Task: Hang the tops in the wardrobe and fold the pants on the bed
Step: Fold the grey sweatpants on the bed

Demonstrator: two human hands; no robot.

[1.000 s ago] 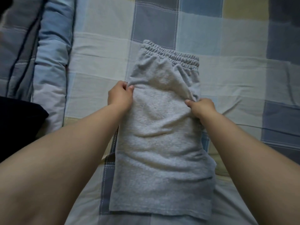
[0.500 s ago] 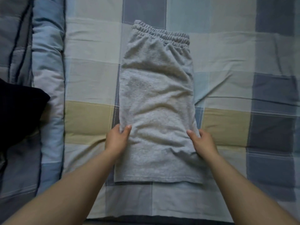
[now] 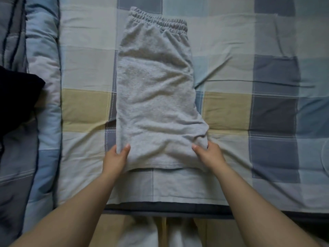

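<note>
Grey pants point(image 3: 156, 97): soft fleecy knit with a nubbly surface, folded into a long narrow rectangle. They lie lengthwise at centre frame on the bed point(image 3: 85, 72). The gathered elastic waistband point(image 3: 160, 21) is at upper centre; the straight stitched hem is at lower centre. Shallow creases run across the lower third, and the lower right corner is bunched.

Left hand point(image 3: 115, 160): at the lower left edge of the pants, thumb on top of the cloth, fingers tucked under the edge; its grip pinches the fabric.

Right hand point(image 3: 210, 155): at the lower right corner, thumb on top and fingers curled round the bunched cloth; its grip also pinches the pants.

Surface: the bed is covered by a cotton sheet in large checks of cream, pale blue, slate blue and mustard, with white stitch lines and wrinkles fanning out to the right of the pants. A padded quilt point(image 3: 42, 86) in blue and grey panels runs down the left side of the frame. A dark garment point(image 3: 16, 97) lies on it at mid left; its type cannot be told. The dark bed edge crosses the lower frame.
</note>
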